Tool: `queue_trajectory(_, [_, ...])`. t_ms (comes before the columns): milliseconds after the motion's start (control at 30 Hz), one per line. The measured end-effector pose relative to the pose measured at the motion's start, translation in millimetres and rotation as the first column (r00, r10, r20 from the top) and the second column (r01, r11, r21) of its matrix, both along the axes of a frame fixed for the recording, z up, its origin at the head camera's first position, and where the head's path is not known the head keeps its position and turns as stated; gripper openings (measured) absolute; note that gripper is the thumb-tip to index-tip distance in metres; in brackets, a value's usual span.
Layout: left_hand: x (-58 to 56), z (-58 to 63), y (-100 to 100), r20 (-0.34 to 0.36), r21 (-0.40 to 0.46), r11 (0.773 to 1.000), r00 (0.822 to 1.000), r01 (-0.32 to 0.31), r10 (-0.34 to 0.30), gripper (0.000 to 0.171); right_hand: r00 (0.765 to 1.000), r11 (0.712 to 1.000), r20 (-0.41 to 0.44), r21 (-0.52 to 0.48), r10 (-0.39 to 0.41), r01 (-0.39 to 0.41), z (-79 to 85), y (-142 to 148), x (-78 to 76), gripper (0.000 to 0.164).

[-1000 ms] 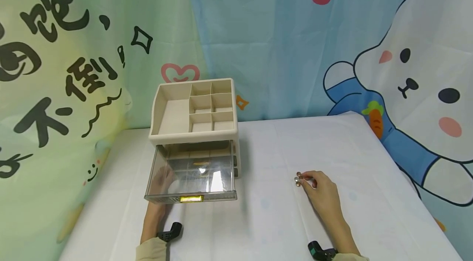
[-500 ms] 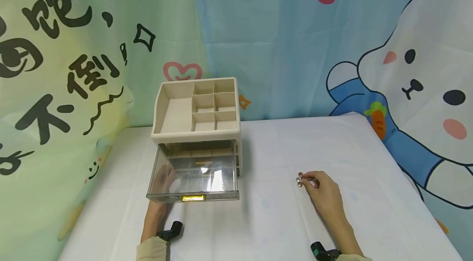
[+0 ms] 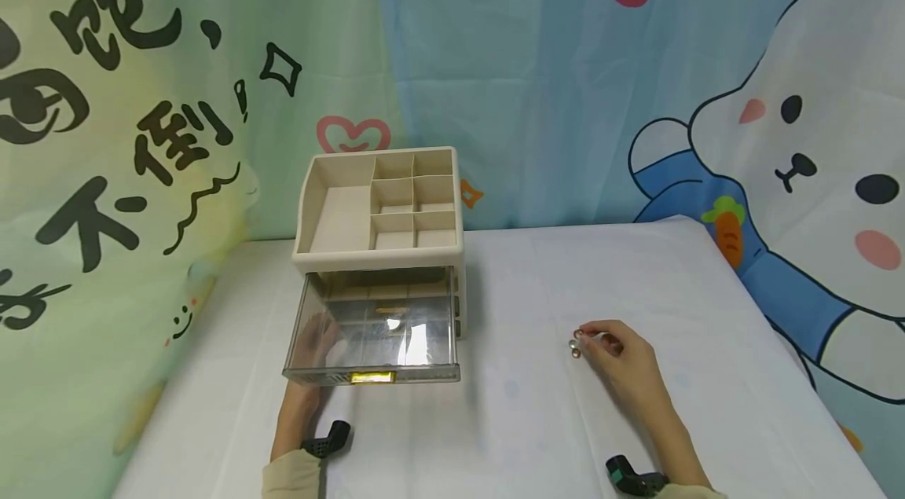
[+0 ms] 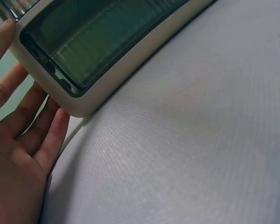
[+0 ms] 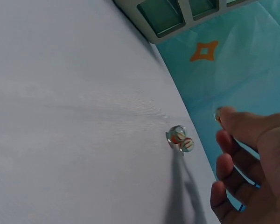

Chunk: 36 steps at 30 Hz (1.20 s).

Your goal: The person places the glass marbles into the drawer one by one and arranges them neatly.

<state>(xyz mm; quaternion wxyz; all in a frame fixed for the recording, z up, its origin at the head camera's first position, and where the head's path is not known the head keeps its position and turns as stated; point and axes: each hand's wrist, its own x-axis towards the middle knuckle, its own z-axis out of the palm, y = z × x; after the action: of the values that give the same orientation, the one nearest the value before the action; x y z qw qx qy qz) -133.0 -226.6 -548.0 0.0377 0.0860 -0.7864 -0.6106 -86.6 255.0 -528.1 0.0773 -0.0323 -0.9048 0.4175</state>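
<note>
A beige desk organizer [image 3: 378, 255] stands left of centre in the head view, its clear upper drawer [image 3: 375, 334] pulled out. My left hand [image 4: 18, 140] rests against the organizer's side, fingers fairly straight and thumb by the front edge; in the head view the drawer partly covers this hand [image 3: 311, 342]. My right hand [image 3: 622, 361] pinches a small glass marble [image 5: 218, 115] between thumb and index finger, the other fingers loosely curled. Two more marbles, a larger one [image 5: 177, 134] and a smaller one [image 5: 187, 145], lie together on the white cloth just beside that hand.
The organizer's top has one wide compartment [image 3: 342, 208] and several small ones [image 3: 393, 196]. White cloth [image 3: 523, 420] covers the table, and a printed curtain [image 3: 481, 51] hangs behind it. Each wrist carries a black camera mount [image 3: 328, 440].
My right hand has drawn slightly up and away with one marble, while the other two stay on the cloth. My left hand keeps its place. The head view has shifted slightly.
</note>
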Motion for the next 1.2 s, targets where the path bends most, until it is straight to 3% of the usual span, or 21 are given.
queue_trajectory(167, [0.0, 1.6, 1, 0.001, 0.004, 1.000, 1.000, -0.007, 0.007, 0.043, 0.989, 0.992, -0.099, -0.049, 0.111, -0.116, 4.3, 3, -2.3, 0.016])
queue_trajectory(333, [-0.1, 3.2, 0, -0.004, 0.030, 0.999, 1.000, -0.013, 0.013, 0.042, 0.951, 0.965, -0.217, -0.094, 0.219, -0.243, 10.1, 3, -7.3, 0.019])
queue_trajectory(633, [-0.6, 3.7, -1, 0.011, 0.027, 1.000, 1.000, 0.002, -0.002, 0.043, 0.905, 0.918, -0.263, -0.125, 0.334, -0.375, 19.2, 3, -16.6, 0.024])
queue_trajectory(867, [-0.3, 0.6, -2, 0.010, -0.018, 0.999, 0.999, 0.037, -0.037, 0.053, 0.885, 0.899, -0.275, -0.123, 0.375, -0.419, 29.8, 0, -21.3, 0.026])
queue_trajectory(1200, [-0.7, 0.0, -3, -0.004, -0.030, 0.999, 1.000, 0.027, -0.027, 0.046, 0.858, 0.893, -0.328, -0.079, 0.396, -0.443, 52.1, -12, -27.0, 0.030])
